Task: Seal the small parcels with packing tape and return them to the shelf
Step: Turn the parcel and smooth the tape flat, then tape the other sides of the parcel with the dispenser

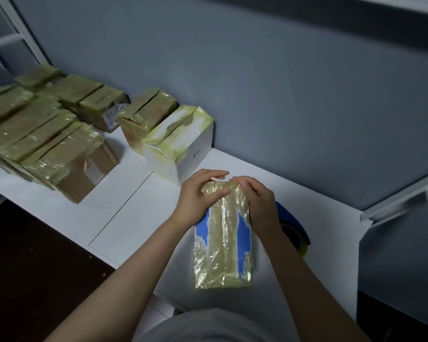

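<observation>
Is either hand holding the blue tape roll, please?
No, the left hand and right hand both grip the parcel; the tape roll lies on the table.

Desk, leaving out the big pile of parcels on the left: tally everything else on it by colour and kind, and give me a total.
Brown parcel: 1
White parcel: 1
Blue parcel: 1
Tape roll: 1
Total: 4

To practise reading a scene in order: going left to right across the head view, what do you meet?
Left to right: parcel pile → white box → blue parcel → tape roll.
</observation>
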